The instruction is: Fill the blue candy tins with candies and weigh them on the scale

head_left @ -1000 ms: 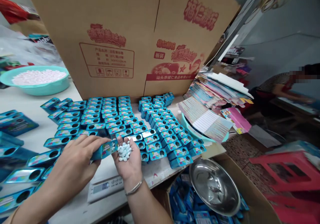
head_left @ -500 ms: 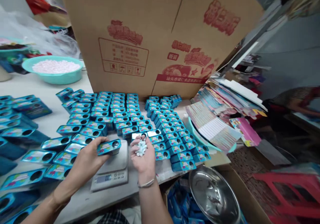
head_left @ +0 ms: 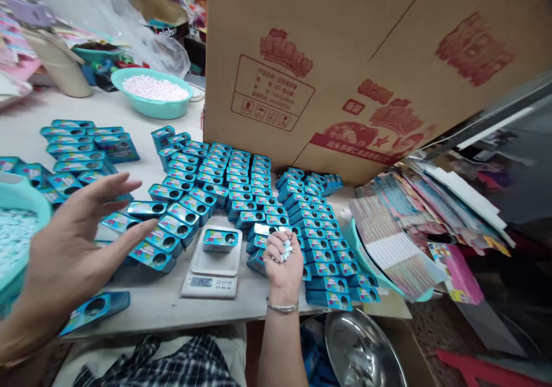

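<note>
A small blue tin sits alone on a digital scale at the table's near edge, so this looks like the weighing step. Just right of it, the right hand is curled loosely around white tablets. The left hand hovers empty, fingers spread, over loose tins; topping up would call for feeding tablets through the tin's small hole.

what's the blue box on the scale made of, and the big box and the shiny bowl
Blue box: glossy printed tin or plastic; glints leave it open. Big box: matte brown cardboard, creased. Bowl: polished metal, likely steel, with mirror-like reflections.
</note>
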Demonstrator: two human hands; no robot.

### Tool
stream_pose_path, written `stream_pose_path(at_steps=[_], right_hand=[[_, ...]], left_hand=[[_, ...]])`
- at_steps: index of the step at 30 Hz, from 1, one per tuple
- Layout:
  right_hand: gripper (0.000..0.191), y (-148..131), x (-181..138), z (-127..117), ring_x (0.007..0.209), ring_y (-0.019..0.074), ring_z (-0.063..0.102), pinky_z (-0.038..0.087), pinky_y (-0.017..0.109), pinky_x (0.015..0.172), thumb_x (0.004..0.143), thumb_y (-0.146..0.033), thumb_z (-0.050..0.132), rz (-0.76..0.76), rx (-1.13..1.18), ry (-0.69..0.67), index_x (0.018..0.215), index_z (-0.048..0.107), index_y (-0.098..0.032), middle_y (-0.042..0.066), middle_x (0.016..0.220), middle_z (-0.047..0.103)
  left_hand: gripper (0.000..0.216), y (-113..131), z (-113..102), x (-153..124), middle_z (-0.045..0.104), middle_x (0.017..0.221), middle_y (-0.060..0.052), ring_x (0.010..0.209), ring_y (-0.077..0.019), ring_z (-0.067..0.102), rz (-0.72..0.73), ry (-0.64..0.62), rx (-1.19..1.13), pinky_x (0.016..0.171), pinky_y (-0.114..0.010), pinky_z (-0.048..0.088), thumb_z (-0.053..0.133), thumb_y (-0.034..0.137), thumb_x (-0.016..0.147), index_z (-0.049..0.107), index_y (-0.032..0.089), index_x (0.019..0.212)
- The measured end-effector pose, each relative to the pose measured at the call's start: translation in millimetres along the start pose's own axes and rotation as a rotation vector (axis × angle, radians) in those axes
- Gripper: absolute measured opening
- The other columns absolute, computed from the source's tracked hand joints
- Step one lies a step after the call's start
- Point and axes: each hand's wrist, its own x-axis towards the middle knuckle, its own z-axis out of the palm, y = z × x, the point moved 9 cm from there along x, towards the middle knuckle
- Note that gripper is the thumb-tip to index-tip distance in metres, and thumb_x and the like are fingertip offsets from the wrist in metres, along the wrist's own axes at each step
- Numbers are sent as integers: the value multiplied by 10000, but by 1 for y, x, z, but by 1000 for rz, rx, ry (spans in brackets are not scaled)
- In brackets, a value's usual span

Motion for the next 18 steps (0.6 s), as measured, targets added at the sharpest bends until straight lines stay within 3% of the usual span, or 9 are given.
stream_pose_path(at_steps=[2,6,10,13,18], right_hand=[[143,1,2,5,479,45,419,301,134,379,953,-240,468,-6,-31,-31,814,457,-210,-60,670,484],[152,-2,4,12,472,43,419,296,138,375,954,-218,457,-29,-90,-74,803,448,-212,-63,667,484],[157,-5,5,17,470,45,421,305,144,375,951,-215,463,-32,-122,-109,795,450,-211,-65,664,487],[166,-5,6,17,462,48,413,297,150,367,960,-223,446,-26,-112,-114,795,454,-210,-65,660,482],[189,-6,5,18,454,49,404,295,154,367,981,-237,398,-30,-102,-127,802,449,-212,-65,661,473]], left_hand=[[688,-12,-12,-2,622,1300,-18,1126,-243,631,-55,6,-21,1052,-451,495,710,492,775,471,305,1393],[650,-36,-15,-5,635,1277,16,1148,-232,629,-123,-73,-38,1072,-418,489,693,549,763,507,341,1350],[701,-32,-8,5,627,1291,24,1101,-240,651,-76,-208,26,972,-410,550,648,651,747,480,368,1366],[654,-13,15,13,587,1347,0,1140,-239,622,95,-379,97,977,-404,535,606,636,800,474,335,1366],[619,7,74,8,478,1470,-62,1350,-257,451,399,-605,183,1122,-459,392,536,529,912,355,292,1455]])
